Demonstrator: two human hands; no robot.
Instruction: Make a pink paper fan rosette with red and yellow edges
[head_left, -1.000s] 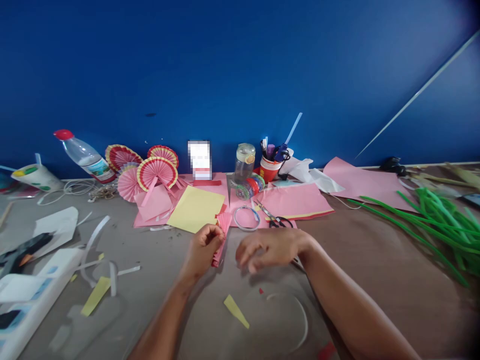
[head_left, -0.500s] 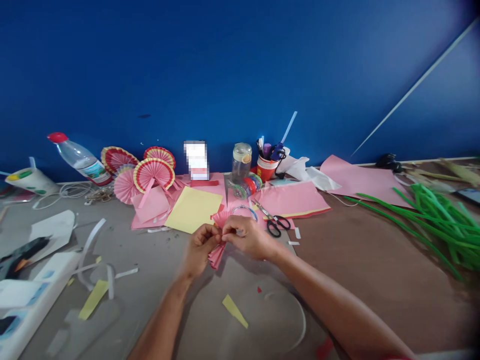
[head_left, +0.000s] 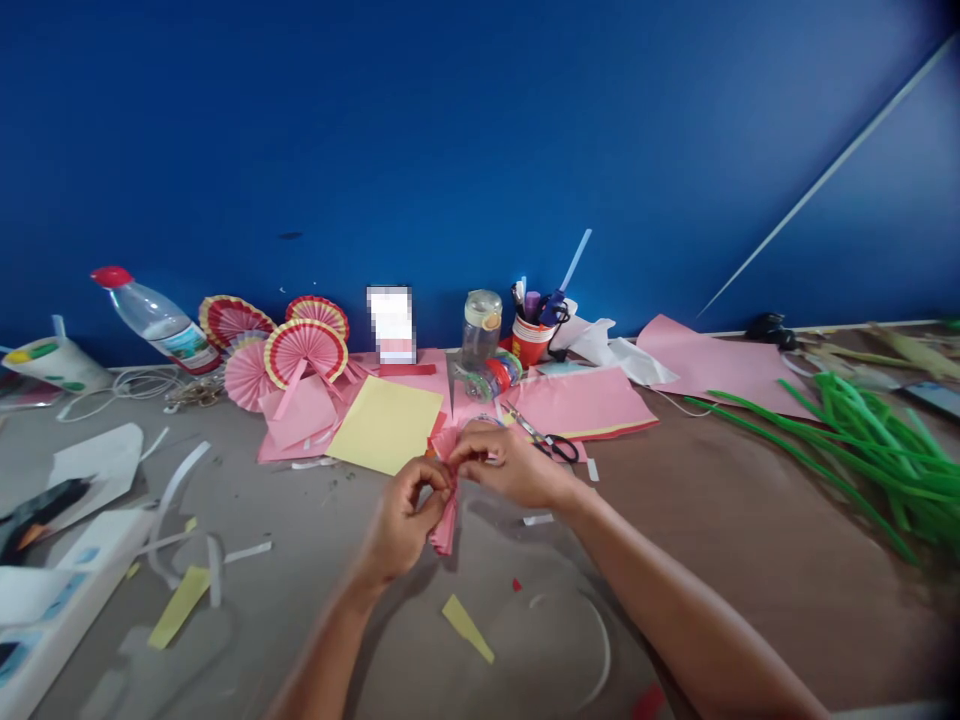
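Observation:
My left hand (head_left: pixel 403 520) pinches the middle of a pleated pink paper strip (head_left: pixel 445 525), whose lower end hangs down toward the table. My right hand (head_left: pixel 511 467) is closed on the upper end of the same pleated paper, fingertips meeting the left hand's. Both hands hover just above the brown table (head_left: pixel 720 540), in front of a yellow sheet (head_left: pixel 384 423) and pink sheets (head_left: pixel 592 400). Scissors (head_left: pixel 553 442) lie just right of my right hand.
Finished paper fans (head_left: pixel 304 347) and a tilted water bottle (head_left: pixel 156 318) lean on the blue wall. A glass jar (head_left: pixel 481 327) and a red cup of pens (head_left: pixel 532 335) stand behind. Green stems (head_left: pixel 870 440) lie right. White trays (head_left: pixel 52 590) and paper scraps (head_left: pixel 466 627) lie left.
My right hand moved left from the open table and closed on the top of the pleated paper; both hands then shifted the paper slightly lower and toward me.

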